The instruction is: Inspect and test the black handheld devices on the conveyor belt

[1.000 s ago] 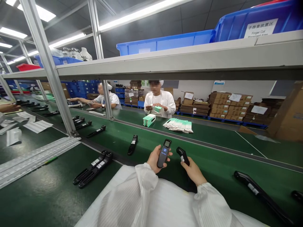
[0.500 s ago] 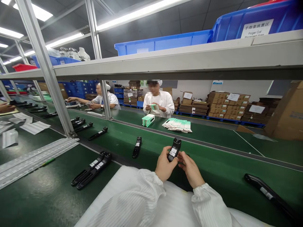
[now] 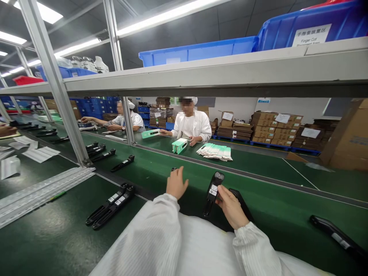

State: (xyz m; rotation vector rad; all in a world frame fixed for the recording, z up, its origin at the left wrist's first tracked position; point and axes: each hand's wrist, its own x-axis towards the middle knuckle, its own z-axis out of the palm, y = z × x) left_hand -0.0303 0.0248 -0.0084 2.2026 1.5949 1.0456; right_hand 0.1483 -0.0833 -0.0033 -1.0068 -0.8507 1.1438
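Observation:
My right hand [image 3: 232, 207] grips a black elongated part [image 3: 212, 194] with white labels, held upright over the green belt. To its left, my left hand [image 3: 176, 183] reaches over another black part [image 3: 174, 169], which is mostly hidden beneath it; the fingers are spread, and whether they touch it cannot be made out. Just behind my right hand lies a further black part [image 3: 240, 201]. One more labelled black part [image 3: 339, 238] is at the far right. Two labelled black parts [image 3: 110, 206] lie side by side on the left table.
Metal posts [image 3: 59, 84] and a low shelf [image 3: 201, 78] with blue bins [image 3: 198, 51] stand in front. Across the belt, a person [image 3: 191, 122] handles a green-white box [image 3: 150, 133] beside flattened boxes [image 3: 215, 151]. Several black parts line the belt at left.
My left hand has let go of the held black part and moved left over another. My right hand now holds the part alone. The person opposite has moved a box leftward.

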